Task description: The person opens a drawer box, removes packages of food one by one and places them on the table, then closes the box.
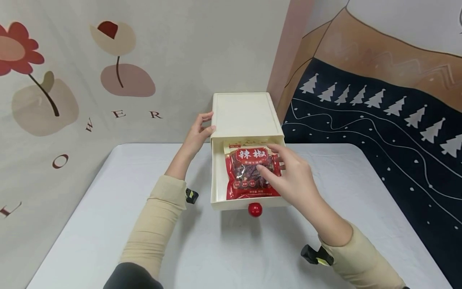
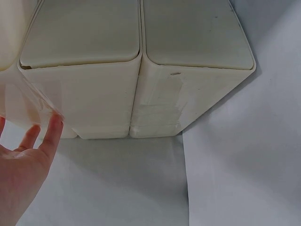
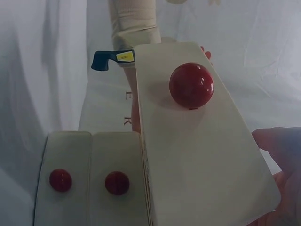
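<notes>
A cream drawer cabinet (image 1: 247,114) stands on the table with its top drawer (image 1: 217,180) pulled out, a red ball knob (image 1: 255,209) on the front. In the drawer lies a red bag of dried chilies (image 1: 249,170) with a clear window. My right hand (image 1: 297,176) is over the bag's right part, thumb and fingers spread apart above it. In the right wrist view, the drawer front (image 3: 202,160) hides most of that hand. With its fingers extended, my left hand (image 1: 196,136) touches the cabinet's left side; the left wrist view shows its fingers against the cream wall.
Two lower drawers with red knobs (image 3: 117,183) stay closed below in the right wrist view. A white cloth (image 1: 144,160) covers the table. Behind rises a wall cloth (image 1: 187,52) with flowers and letters; a dark cloth with trees (image 1: 343,116) hangs to the right.
</notes>
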Available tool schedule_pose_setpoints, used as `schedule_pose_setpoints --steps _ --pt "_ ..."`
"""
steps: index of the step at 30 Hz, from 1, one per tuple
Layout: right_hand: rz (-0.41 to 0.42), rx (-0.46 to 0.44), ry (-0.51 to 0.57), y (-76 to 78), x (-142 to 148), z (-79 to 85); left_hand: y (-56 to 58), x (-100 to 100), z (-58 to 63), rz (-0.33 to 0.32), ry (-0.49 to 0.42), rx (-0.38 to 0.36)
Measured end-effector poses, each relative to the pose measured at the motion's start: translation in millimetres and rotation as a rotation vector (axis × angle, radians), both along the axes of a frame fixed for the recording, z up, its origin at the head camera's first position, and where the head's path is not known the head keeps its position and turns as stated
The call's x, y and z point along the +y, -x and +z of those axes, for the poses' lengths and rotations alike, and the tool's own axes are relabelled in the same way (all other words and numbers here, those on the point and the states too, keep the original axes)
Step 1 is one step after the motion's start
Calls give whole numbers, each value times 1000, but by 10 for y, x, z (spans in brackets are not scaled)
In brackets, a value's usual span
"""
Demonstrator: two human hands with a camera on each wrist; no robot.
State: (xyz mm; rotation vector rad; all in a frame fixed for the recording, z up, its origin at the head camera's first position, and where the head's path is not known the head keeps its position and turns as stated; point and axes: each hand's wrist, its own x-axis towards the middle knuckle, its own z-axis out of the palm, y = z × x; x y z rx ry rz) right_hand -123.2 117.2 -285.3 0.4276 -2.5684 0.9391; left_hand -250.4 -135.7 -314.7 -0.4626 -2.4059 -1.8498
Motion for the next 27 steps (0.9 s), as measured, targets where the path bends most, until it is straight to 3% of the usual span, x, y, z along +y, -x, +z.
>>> schedule_pose_setpoints --steps 9,21,27 --pt "-25 -150 -85 88 -43 0 -5 -5 0 -3 8 1" --pt "-22 -244 -186 156 -112 36 -2 1 -2 3 13 7" --pt "-27 -272 -205 173 -140 27 176 -50 -191 8 5 3"
